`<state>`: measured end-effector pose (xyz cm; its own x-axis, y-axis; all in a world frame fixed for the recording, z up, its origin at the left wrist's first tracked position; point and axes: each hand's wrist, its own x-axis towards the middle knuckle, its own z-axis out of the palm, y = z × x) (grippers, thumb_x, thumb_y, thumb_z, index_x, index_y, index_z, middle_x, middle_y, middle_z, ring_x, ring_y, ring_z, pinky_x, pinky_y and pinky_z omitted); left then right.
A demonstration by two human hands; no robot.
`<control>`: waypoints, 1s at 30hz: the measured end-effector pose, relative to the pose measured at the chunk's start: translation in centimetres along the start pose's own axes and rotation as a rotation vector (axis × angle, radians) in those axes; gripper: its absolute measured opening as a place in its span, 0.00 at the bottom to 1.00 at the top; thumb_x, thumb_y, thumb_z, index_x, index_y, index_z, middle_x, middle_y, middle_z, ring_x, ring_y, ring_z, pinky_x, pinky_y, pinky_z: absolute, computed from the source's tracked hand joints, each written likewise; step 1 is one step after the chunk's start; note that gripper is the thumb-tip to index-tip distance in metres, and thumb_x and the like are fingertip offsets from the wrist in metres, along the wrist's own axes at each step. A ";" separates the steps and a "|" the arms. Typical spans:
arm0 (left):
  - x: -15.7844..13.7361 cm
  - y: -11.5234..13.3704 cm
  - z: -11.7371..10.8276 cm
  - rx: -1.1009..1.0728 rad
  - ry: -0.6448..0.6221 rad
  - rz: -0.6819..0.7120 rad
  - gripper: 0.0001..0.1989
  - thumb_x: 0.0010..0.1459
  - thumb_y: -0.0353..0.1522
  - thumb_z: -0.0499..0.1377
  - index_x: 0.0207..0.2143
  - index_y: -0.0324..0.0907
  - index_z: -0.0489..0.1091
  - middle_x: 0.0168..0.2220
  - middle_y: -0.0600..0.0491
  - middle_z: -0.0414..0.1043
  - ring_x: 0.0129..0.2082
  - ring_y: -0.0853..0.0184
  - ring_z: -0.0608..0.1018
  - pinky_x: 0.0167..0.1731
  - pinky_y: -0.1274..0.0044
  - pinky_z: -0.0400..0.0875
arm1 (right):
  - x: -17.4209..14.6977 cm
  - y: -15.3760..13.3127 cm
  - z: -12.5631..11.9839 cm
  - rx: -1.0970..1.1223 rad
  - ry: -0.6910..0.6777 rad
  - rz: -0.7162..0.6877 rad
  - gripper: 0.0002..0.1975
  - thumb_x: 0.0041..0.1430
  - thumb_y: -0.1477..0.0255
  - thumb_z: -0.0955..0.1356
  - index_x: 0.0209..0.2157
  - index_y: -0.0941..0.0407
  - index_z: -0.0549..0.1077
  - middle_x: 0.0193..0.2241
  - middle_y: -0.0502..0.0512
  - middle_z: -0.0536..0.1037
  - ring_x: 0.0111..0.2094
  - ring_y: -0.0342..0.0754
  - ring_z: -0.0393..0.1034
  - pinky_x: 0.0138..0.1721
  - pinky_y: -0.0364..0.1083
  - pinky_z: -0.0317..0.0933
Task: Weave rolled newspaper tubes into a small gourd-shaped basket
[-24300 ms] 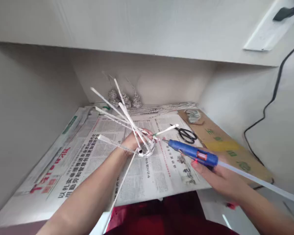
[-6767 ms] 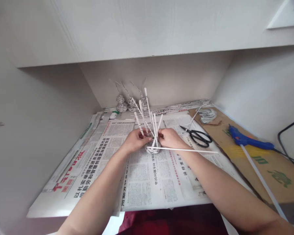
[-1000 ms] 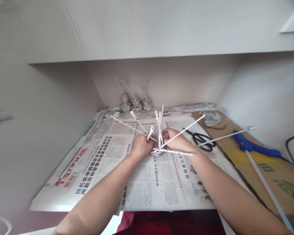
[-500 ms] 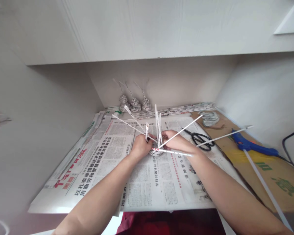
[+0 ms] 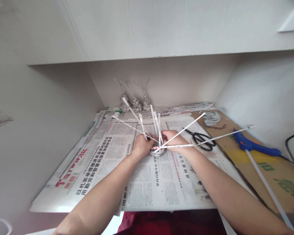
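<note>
While working at the woven paper base [image 5: 158, 152], held low over newspaper [image 5: 147, 192], brace its left side with the left hand [image 5: 143, 146], fingers closed on the rim. Note the right hand [image 5: 171, 135] half curled at the base's far right; cannot tell any hold by the hidden fingertips. Ideally pull snug without creasing and space the rolled-paper spokes [image 5: 159, 130] evenly. Watch the long paper strand [image 5: 225, 135], stretching right of the base across the black scissors [image 5: 197, 136] in view: a likely snag. Farther right of the base, mind the blue glue gun [image 5: 257, 148] and glue stick [image 5: 268, 189] on cardboard [image 5: 281, 163]. Behind the base, see three gourd-shaped paper weavings [image 5: 136, 105] and bundled paper sticks [image 5: 183, 110].
</note>
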<state>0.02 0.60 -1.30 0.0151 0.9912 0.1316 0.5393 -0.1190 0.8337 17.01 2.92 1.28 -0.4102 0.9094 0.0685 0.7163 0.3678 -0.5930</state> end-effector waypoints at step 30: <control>-0.1 1.3 -5.2 -0.274 -0.371 -0.113 0.16 0.47 0.32 0.62 0.41 0.39 0.75 0.34 0.49 0.78 0.32 0.65 0.78 0.31 0.75 0.75 | -0.4 -0.2 0.3 0.045 -0.052 0.002 0.07 0.49 0.75 0.65 0.31 0.57 0.73 0.29 0.51 0.77 0.30 0.44 0.70 0.28 0.39 0.57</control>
<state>-3.65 0.07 2.58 0.2959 0.9468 -0.1267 0.3136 0.0290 0.9491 16.85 2.38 1.16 -0.4384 0.8984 0.0262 0.6917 0.3558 -0.6285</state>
